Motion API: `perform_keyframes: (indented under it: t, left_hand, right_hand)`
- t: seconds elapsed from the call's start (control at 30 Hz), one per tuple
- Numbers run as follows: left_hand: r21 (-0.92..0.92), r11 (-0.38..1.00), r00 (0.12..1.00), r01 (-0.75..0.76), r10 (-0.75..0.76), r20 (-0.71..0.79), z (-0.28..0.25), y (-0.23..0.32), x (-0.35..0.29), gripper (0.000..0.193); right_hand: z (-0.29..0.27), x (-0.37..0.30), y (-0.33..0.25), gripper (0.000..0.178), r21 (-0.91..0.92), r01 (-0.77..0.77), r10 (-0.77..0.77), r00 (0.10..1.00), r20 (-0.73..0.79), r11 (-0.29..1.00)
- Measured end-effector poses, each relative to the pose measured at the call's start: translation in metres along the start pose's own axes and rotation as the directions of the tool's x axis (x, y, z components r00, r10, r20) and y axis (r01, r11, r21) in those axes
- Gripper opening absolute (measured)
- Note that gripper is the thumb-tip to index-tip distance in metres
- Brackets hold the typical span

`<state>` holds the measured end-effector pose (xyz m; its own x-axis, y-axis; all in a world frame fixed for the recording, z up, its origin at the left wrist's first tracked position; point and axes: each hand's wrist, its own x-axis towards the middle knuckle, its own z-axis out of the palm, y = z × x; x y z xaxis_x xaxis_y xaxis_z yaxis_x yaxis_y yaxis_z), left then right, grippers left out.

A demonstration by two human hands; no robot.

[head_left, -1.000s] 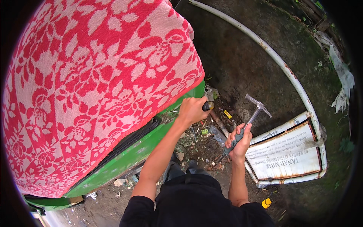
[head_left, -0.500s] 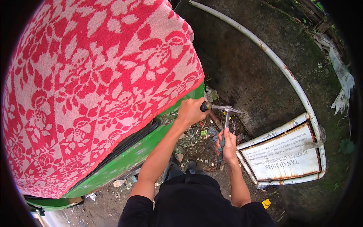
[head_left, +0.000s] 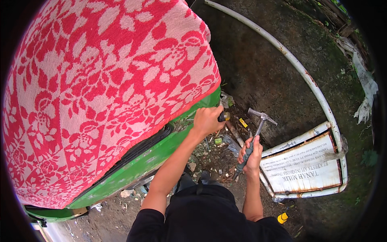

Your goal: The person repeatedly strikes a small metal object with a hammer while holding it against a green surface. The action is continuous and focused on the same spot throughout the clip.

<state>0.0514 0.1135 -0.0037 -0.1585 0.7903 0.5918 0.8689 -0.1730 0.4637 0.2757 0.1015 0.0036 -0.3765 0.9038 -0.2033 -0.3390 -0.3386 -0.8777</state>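
My left hand (head_left: 208,122) is closed round a screwdriver-like tool (head_left: 223,117) with a black and yellow handle. The handle's butt sticks out on the right; a thin shaft seems to point left at the green vehicle body (head_left: 177,128), its tip hard to make out. In my right hand (head_left: 253,156), the fingers wrap the dark teal grip of a hammer (head_left: 260,127). The hammer's metal head is raised to the right of the tool's butt, apart from it. A red and pink floral blanket (head_left: 121,88) drapes over the vehicle, just left of my left hand.
To the right stands a rusty white metal sign (head_left: 302,165) on a curved white pipe (head_left: 294,60). Litter and rubble (head_left: 201,157) cover the ground between vehicle and sign. A yellow object (head_left: 282,218) lies at lower right; a pale torn sheet (head_left: 363,80) hangs far right.
The hammer has swung right, away from the butt of the tool in my left hand. My right hand has shifted slightly right, while the left keeps its grip near the same spot.
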Motion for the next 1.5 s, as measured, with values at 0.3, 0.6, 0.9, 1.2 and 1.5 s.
perform_keyframes:
  t: [0.3, 0.6, 0.9, 1.2, 1.5]
  left_hand:
    - [0.006, 1.0, 0.998, -0.015, 0.014, 0.066, -0.014, 0.0, -0.007, 0.034]
    - [0.103, 0.994, 0.932, 0.044, -0.078, 0.354, -0.006, 0.006, 0.011, 0.021]
    - [0.216, 0.976, 0.851, 0.035, -0.143, 0.505, 0.001, 0.01, 0.018, 0.022]
    - [0.223, 0.974, 0.877, 0.052, -0.151, 0.456, 0.013, -0.003, 0.01, 0.021]
    - [0.231, 0.973, 0.862, -0.01, -0.109, 0.495, 0.013, 0.001, 0.008, 0.023]
  right_hand:
    - [-0.002, -0.005, 0.009, 0.05, 0.024, -0.031, 0.029, 0.997, 0.069, 0.999]
    - [-0.002, -0.013, 0.023, 0.051, 0.083, -0.1, 0.101, 0.995, -0.006, 0.992]
    - [-0.033, -0.006, 0.043, 0.051, 0.286, -0.283, 0.268, 0.959, 0.091, 0.915]
    - [-0.031, 0.01, 0.051, 0.052, 0.153, -0.377, 0.351, 0.921, 0.17, 0.914]
    - [-0.038, 0.017, 0.048, 0.051, 0.207, -0.476, 0.4, 0.858, 0.322, 0.855]
